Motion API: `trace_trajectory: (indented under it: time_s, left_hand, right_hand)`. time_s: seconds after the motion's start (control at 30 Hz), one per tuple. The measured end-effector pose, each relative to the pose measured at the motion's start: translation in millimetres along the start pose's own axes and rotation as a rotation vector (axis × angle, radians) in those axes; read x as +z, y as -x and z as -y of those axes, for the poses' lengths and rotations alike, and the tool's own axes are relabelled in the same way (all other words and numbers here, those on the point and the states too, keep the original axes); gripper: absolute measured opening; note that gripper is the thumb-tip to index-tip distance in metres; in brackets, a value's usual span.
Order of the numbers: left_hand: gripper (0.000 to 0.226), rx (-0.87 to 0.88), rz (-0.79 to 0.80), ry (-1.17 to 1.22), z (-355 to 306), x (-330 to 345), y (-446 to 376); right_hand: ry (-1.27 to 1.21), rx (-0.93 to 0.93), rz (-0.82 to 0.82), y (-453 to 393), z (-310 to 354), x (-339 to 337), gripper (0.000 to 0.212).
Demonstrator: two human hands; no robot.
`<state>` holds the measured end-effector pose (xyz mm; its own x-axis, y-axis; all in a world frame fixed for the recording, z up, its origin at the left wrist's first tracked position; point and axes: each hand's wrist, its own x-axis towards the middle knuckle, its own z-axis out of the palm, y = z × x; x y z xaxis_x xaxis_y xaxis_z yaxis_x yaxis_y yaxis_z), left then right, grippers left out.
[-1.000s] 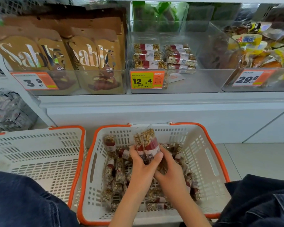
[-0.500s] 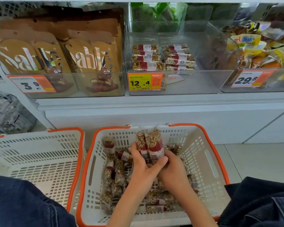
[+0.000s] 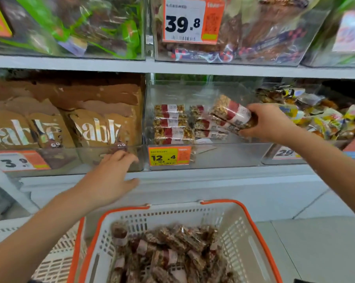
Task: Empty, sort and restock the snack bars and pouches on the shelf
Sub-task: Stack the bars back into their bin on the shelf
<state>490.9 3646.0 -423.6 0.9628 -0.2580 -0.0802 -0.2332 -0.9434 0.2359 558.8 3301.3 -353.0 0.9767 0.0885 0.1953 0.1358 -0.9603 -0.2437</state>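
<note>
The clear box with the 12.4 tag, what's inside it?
Two stacks of snack bars sit at the back of the clear box. The right hand brings more bars, covering part of the right stack.

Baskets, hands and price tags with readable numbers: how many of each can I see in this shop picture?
Baskets: 2, left basket, right basket
Hands: 2, left hand, right hand holding snack bars
Readable price tags: 4, 39.8 tag, 12.4 tag, 3.9 tag, 29 tag
Total: 8
</note>
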Motion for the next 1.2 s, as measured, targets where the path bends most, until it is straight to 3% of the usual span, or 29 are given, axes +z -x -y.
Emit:
trace_trajectory:
  time_s: [0.1, 0.27, 0.5, 0.7, 0.8, 1.1, 1.2]
  left_hand:
    - [0.052, -0.039, 0.061, -0.035, -8, 2, -18]
    - [0.043, -0.047, -0.030, -0.069, -26, 14, -30]
    - [0.036, 0.034, -0.126, -0.117, -21, 24, -27]
    - [0.035, 0.027, -0.133, -0.093, -22, 22, -27]
    - [0.035, 0.020, -0.124, -0.101, -24, 22, -26]
    - [0.037, -0.006, -0.116, -0.137, -25, 23, -26]
    - [0.040, -0.017, -0.108, -0.131, -25, 24, -25]
  right_hand:
    - [0.148, -0.018, 0.182, -36, -12, 21, 0.042]
    - [0.223, -0.091, 0.324, -62, -14, 52, 0.039]
    - [0.224, -0.124, 0.312, -80, -19, 80, 0.041]
    - [0.341, -0.061, 0.231, -77, -28, 77, 0.065]
    - [0.302, -0.024, 0.150, -76, -27, 79, 0.061]
    - [0.109, -0.013, 0.145, -70, -28, 76, 0.060]
    - [0.042, -0.016, 0.068, -56, -18, 64, 0.050]
